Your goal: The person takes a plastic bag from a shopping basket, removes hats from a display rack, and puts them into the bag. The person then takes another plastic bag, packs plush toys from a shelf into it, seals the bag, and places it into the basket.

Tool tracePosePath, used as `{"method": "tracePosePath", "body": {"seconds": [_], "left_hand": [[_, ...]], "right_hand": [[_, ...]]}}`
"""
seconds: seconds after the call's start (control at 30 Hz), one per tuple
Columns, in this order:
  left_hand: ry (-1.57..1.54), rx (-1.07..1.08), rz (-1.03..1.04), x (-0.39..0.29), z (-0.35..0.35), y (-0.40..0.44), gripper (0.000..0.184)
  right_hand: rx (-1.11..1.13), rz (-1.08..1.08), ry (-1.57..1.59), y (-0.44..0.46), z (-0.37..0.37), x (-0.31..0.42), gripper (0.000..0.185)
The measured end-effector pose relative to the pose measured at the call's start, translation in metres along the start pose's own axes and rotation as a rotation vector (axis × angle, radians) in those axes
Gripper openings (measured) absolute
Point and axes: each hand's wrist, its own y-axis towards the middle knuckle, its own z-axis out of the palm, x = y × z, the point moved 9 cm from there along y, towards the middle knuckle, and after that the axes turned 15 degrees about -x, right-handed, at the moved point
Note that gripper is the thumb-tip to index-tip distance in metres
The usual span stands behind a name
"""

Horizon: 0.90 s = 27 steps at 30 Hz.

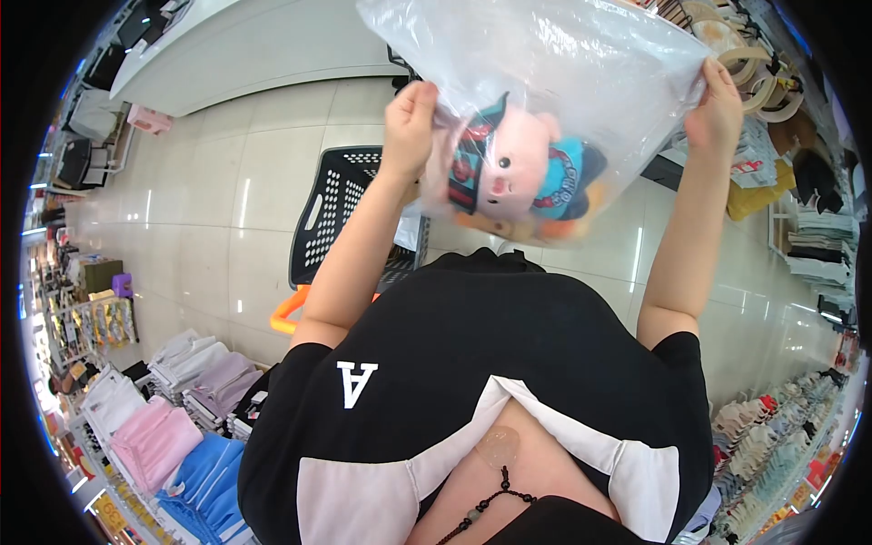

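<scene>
A large clear plastic bag (599, 73) is stretched between my two hands, in front of me. Inside, low in the bag, lies a pink plush toy (516, 154) with a pig-like snout and teal clothing. Something orange and blurred shows beneath it, too smeared to name. My left hand (411, 125) is closed on the bag's left edge beside the toy. My right hand (714, 109) pinches the bag's right edge higher up. The bag's upper part runs out of view at the top.
A dark shopping basket (318, 218) with an orange handle (289, 313) stands behind my left forearm. A long white counter (272, 45) runs along the top left. Folded clothes (156, 445) lie at lower left; hats (749, 68) and stacked garments (817, 250) line the right.
</scene>
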Motion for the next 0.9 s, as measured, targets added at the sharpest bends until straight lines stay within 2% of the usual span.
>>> {"method": "tracePosePath", "body": {"seconds": [0.07, 0.13, 0.2, 0.23, 0.27, 0.33, 0.37, 0.43, 0.47, 0.57, 0.6, 0.67, 0.73, 0.8, 0.9], "left_hand": [[-0.113, -0.071, -0.076, -0.027, 0.004, 0.001, 0.027], [-0.227, -0.144, -0.146, -0.039, -0.003, 0.005, 0.031], [-0.353, -0.228, -0.386, -0.03, -0.017, 0.009, 0.038], [-0.457, -0.254, -0.492, -0.031, -0.015, 0.002, 0.04], [-0.453, -0.263, -0.485, -0.026, -0.023, 0.008, 0.04], [-0.397, -0.323, -0.485, -0.008, -0.047, 0.021, 0.042], [-0.389, -0.33, -0.483, -0.005, -0.052, 0.022, 0.042], [-0.439, -0.419, -0.68, 0.008, -0.054, 0.014, 0.043], [-0.435, -0.42, -0.677, 0.008, -0.058, 0.015, 0.043], [-0.448, -0.363, -0.663, 0.021, -0.078, 0.023, 0.045], [-0.389, -0.376, -0.58, 0.018, -0.09, 0.028, 0.046], [-0.331, -0.393, -0.497, 0.023, -0.106, 0.032, 0.047], [-0.059, -0.465, -0.409, 0.011, -0.118, 0.025, 0.052], [-0.061, -0.435, -0.449, 0.017, -0.127, 0.023, 0.053], [0.023, -0.327, -0.545, 0.017, -0.12, 0.012, 0.054]], "right_hand": [[-0.038, 0.059, 0.004, -0.01, -0.004, -0.026, 0.02], [0.189, 0.359, 0.062, -0.041, 0.005, -0.082, 0.037], [0.422, 0.545, 0.042, -0.088, -0.001, -0.146, 0.051], [0.541, 0.651, 0.057, -0.119, -0.006, -0.18, 0.052], [0.662, 0.759, 0.073, -0.15, -0.007, -0.206, 0.054], [0.537, 0.768, -0.192, -0.184, -0.013, -0.245, 0.048], [0.539, 0.776, -0.186, -0.189, -0.01, -0.255, 0.048], [0.45, 0.806, -0.167, -0.185, -0.004, -0.271, 0.032], [0.451, 0.807, -0.163, -0.183, 0.0, -0.276, 0.032], [0.237, 0.7, -0.151, -0.161, 0.011, -0.26, 0.02], [0.239, 0.702, -0.152, -0.156, 0.013, -0.26, 0.02], [0.187, 0.501, -0.113, -0.131, 0.015, -0.248, 0.018], [0.163, 0.469, -0.102, -0.129, 0.024, -0.232, 0.016], [0.12, 0.361, -0.199, -0.126, 0.024, -0.222, 0.016], [0.065, 0.404, -0.149, -0.123, 0.013, -0.227, 0.017]]}}
